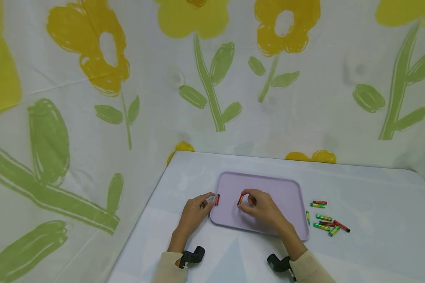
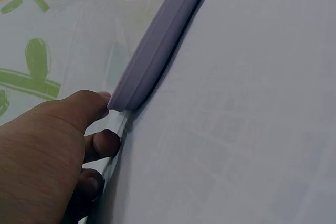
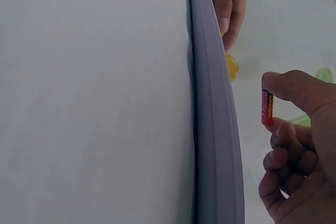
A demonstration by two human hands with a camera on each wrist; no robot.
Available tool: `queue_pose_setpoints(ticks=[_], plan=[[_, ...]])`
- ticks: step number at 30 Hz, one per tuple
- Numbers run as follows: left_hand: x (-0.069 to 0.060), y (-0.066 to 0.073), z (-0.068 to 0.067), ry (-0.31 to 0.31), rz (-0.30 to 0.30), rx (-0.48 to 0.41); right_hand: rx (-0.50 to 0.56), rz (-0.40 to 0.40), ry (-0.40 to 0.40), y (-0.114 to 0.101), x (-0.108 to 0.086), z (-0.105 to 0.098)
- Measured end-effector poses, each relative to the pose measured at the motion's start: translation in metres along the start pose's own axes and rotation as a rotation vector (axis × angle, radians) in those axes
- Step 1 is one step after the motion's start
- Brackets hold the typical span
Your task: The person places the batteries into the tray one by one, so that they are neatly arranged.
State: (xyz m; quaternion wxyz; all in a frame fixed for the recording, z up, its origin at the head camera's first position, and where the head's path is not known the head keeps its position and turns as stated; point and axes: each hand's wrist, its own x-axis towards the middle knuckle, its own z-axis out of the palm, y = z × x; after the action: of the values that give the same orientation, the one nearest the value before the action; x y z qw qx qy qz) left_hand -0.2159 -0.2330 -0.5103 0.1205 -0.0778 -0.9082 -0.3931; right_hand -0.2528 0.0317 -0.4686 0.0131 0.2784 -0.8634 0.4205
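Observation:
Between thumb and index finger, my right hand (image 1: 263, 208) pinches a red and black battery (image 1: 240, 199) by its ends above the lilac tray (image 1: 256, 179). The right wrist view shows that same battery (image 3: 267, 106) held upright by the right hand (image 3: 304, 145). A second red battery (image 1: 217, 200) lies inside the tray by its left rim. My left hand (image 1: 194, 212) is at that rim, its fingers loosely bent beside the battery; in the left wrist view the left hand (image 2: 52, 145) has a fingertip at the tray's edge (image 2: 157, 45).
Right of the tray, several green batteries (image 1: 324, 217) and red ones (image 1: 341, 226) lie scattered on the white table (image 1: 382, 200). One green battery (image 1: 307, 217) lies against the tray's right side. A flower-patterned curtain (image 1: 156, 106) stands behind and to the left.

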Motion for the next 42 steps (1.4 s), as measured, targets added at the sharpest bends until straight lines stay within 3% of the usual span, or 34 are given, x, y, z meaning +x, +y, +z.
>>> queue_pose_setpoints(ticks=[8,22,34,42], plan=[[0.0,-0.007,0.004,0.017,0.025,0.025,-0.009,-0.018,-0.027,-0.005,0.006,0.008],[0.001,-0.007,0.003,0.014,0.009,0.025,-0.012,-0.062,-0.066,-0.003,0.023,0.028],[0.0,-0.003,0.003,0.026,0.017,0.033,-0.02,-0.008,-0.11,-0.005,0.032,0.041],[0.0,-0.003,0.003,0.021,0.011,0.037,-0.024,-0.027,-0.128,-0.003,0.039,0.049]])
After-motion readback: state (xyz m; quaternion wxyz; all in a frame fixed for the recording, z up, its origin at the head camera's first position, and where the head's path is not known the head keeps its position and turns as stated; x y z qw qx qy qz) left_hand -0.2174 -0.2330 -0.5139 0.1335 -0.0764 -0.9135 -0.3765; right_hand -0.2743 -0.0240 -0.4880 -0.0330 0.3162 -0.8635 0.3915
